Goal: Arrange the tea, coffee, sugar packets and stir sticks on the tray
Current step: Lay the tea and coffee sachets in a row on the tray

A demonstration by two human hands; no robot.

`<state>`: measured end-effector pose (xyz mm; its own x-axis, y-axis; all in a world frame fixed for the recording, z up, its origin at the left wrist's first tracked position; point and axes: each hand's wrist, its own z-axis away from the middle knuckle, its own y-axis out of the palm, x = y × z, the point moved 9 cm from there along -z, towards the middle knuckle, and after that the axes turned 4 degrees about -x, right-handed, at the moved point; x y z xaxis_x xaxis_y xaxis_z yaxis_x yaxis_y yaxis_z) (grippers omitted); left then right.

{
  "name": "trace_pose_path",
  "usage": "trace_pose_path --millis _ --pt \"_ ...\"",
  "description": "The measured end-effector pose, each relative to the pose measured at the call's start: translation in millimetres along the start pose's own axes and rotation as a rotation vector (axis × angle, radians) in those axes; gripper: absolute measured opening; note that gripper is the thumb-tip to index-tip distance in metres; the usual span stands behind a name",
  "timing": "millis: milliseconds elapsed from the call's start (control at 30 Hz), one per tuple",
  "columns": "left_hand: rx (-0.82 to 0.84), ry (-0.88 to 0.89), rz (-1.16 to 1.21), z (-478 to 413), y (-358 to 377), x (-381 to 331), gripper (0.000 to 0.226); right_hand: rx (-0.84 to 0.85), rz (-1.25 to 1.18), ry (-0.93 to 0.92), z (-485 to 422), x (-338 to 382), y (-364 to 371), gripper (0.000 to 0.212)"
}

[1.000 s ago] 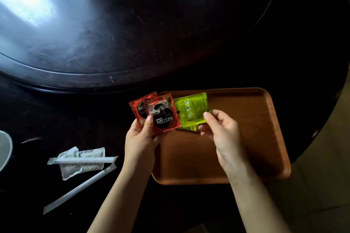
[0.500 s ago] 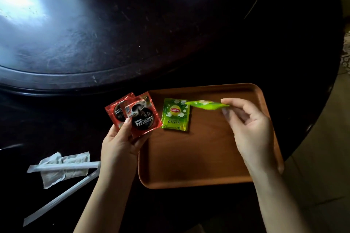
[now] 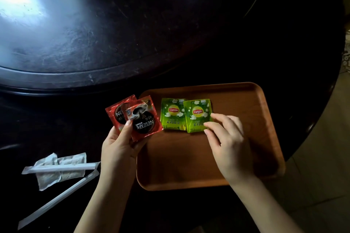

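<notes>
My left hand (image 3: 121, 143) grips two red coffee packets (image 3: 140, 117), fanned one over the other, thumb pressed on the front one. I hold them at the tray's left edge, partly over the dark table (image 3: 170, 34).

My right hand (image 3: 227, 138) rests over the wooden tray (image 3: 265, 119) with the fingers loosely spread and holding nothing; the fingertips (image 3: 210, 124) touch the lower right corner of the nearer green tea packet (image 3: 198, 114). That packet lies flat on the tray, just past my fingertips, and it overlaps the right edge of a second green tea packet (image 3: 171, 113), which lies flat between my two hands (both show a yellow Lipton label, facing up).

Left of my left wrist, on the table and off the tray, lie two stir sticks in white paper wrappers. One stick (image 3: 60, 168) runs sideways across two white sugar packets (image 3: 60, 170) that look crumpled; the other stick (image 3: 56, 200) slants down and away from my forearm, toward the lower left.

The table is round and glossy, with a bright glare far beyond my left hand.
</notes>
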<state>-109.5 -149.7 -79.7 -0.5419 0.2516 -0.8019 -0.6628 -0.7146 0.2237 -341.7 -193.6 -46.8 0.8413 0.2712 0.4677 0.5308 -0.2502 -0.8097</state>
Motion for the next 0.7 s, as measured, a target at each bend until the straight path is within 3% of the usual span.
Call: trace_pose_path --millis 300,700 --pt "0.074 0.025 -0.066 2 31 17 0.017 0.179 -0.014 -0.043 -14 11 27 0.038" --pt "0.058 0.060 -0.099 5 43 25 0.017 0.160 -0.005 -0.018 -21 16 36 0.037"
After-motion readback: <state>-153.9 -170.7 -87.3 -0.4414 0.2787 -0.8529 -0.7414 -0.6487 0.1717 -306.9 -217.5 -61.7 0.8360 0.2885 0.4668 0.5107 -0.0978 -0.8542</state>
